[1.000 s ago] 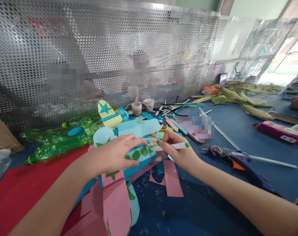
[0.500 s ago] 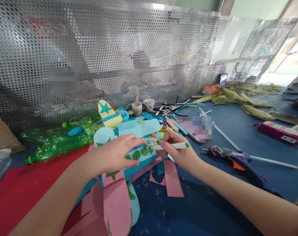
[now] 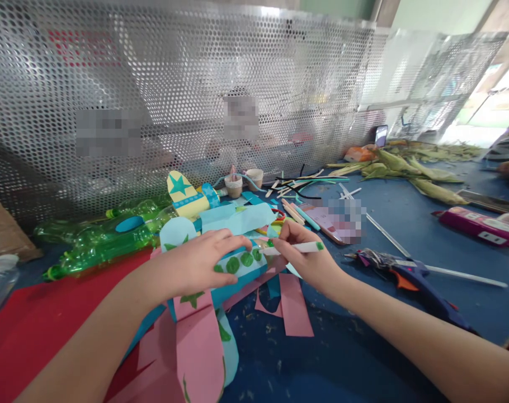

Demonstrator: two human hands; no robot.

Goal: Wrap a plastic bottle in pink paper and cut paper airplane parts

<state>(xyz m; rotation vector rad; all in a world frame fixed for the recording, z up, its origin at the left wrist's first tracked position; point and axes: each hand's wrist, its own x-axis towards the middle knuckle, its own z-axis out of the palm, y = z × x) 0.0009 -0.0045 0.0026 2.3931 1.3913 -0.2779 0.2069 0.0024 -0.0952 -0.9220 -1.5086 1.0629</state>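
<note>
My left hand presses down on a paper craft airplane of blue and pink paper with green dots and stars. My right hand grips a white pen with a green end, its tip touching the green dots on the craft's body. Pink paper wings spread toward me. Pink scraps lie just under my right wrist.
Green plastic bottles lie at left on red paper. A blue glue gun rests at right, a pink box beyond it, corn husks at the back. A perforated metal screen stands behind, people dimly visible through it.
</note>
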